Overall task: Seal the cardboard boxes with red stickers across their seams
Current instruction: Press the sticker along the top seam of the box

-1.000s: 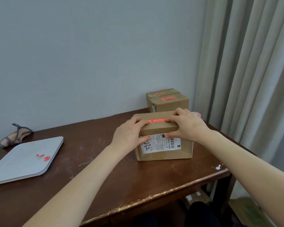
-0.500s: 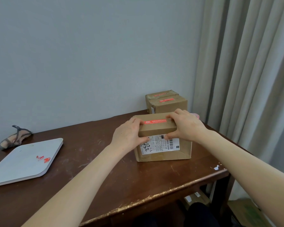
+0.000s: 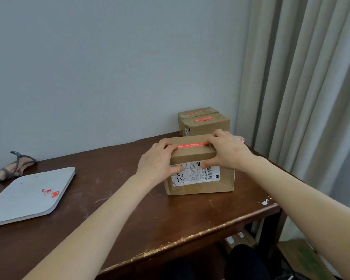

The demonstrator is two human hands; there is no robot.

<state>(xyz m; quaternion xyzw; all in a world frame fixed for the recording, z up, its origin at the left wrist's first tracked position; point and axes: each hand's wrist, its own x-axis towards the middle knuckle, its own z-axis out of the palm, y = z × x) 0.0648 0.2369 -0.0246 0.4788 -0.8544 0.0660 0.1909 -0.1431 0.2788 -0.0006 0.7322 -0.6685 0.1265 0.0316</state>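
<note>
The cardboard box [image 3: 199, 168] sits on the wooden table [image 3: 129, 209] between my two hands, its shipping label [image 3: 196, 174] facing me. The red sticker [image 3: 191, 146] lies along the top seam, running from the fingertips of my left hand [image 3: 158, 162] across to those of my right hand [image 3: 226, 152]. My left fingers curl over the box's left top edge with the thumb pressed on the label below; my right fingers lie flat on the sticker's right end, thumb against the front face. So both hands are clamped on the box, pinning the strip down at each end.

To do this well, I judge I should rub outward from the sticker's middle toward each set of fingertips, so no bubble or lifted corner remains, and keep the thumbs braced on the front so the box does not slide.

Beyond my right fingers, two more boxes [image 3: 204, 123] stand against the wall, each already bearing a red strip. Well off past my left hand lies a grey board [image 3: 18, 203] with spare red stickers [image 3: 51, 193] on it.
</note>
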